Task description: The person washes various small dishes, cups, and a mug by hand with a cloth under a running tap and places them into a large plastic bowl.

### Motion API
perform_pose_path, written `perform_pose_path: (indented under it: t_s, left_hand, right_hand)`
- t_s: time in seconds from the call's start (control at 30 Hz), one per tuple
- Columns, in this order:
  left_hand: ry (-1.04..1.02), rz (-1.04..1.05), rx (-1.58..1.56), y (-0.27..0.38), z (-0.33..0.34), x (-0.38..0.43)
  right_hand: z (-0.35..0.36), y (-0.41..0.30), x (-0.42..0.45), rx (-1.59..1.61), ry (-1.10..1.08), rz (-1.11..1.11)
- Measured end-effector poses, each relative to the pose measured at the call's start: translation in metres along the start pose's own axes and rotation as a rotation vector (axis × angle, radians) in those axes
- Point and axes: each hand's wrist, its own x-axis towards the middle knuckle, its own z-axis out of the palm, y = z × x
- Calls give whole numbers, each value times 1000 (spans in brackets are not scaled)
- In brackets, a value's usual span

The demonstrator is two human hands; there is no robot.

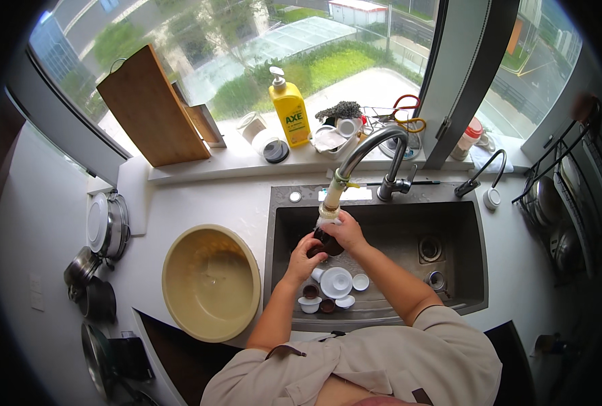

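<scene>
Under the end of the chrome faucet, my left hand and my right hand hold a dark brown vessel between them over the sink. Water seems to run from the pale nozzle onto it. Below my hands, a white lidded teapot or similar piece rests on the sink floor. Around it are a small white cup, a white bowl-like cup, another white piece and small brown cups. The vessel's exact shape is partly hidden by my fingers.
Left of the sink stands a large beige basin. Along the sill are a wooden board, a yellow AXE pump bottle, red-handled scissors and a scourer. Pots line the left wall; a dish rack is at right.
</scene>
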Motion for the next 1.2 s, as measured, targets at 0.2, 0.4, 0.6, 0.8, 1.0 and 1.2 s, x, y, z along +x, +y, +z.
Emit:
perform_pose_path:
  t_s: [0.2,0.4,0.6,0.8,1.0,1.2]
  left_hand:
    - [-18,-477,-518,-14,25,-4]
    - [-93,-630,-1068,3,37,-1]
    - [-184,-479,-1076,16,33,-6]
    - [-24,-578,-1119,8,43,19]
    - [-54,-14,443,59,17,49]
    - [-83,-107,548,71,-4,55]
  right_hand:
    - [-10,-38,-7,-8,5,147]
    - [-16,-40,-8,-187,35,-356]
    - [-30,-16,-1,505,-124,364]
    - [-30,19,-30,896,-57,647]
    - [-63,45,-41,860,71,761]
    - [-70,64,-56,629,73,820]
